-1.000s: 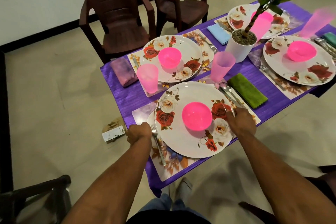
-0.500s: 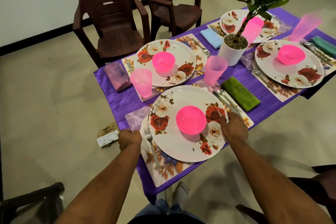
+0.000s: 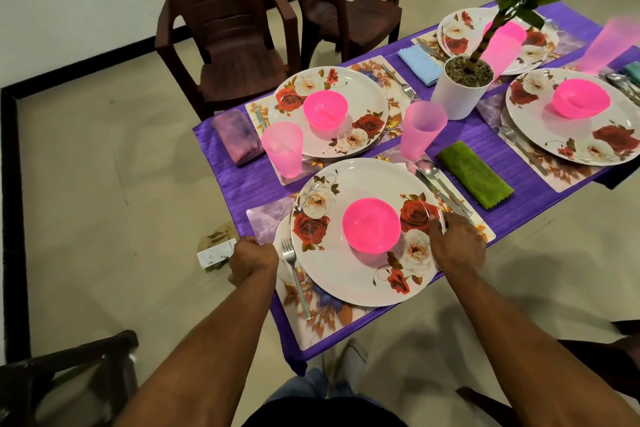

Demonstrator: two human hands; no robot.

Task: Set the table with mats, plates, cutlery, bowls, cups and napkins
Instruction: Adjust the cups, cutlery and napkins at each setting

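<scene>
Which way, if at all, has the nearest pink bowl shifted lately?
No. The pink bowl stays centred on the floral plate, between the same roses as before.

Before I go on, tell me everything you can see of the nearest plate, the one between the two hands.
The nearest plate is round, white and glossy, printed with red and white roses around its rim. It lies flat on a floral place mat at the table's near edge. A pink bowl sits upright at its centre. The right hand rests on its right rim; whether the fingers grip it is unclear. A fork lies along its left side.
</scene>
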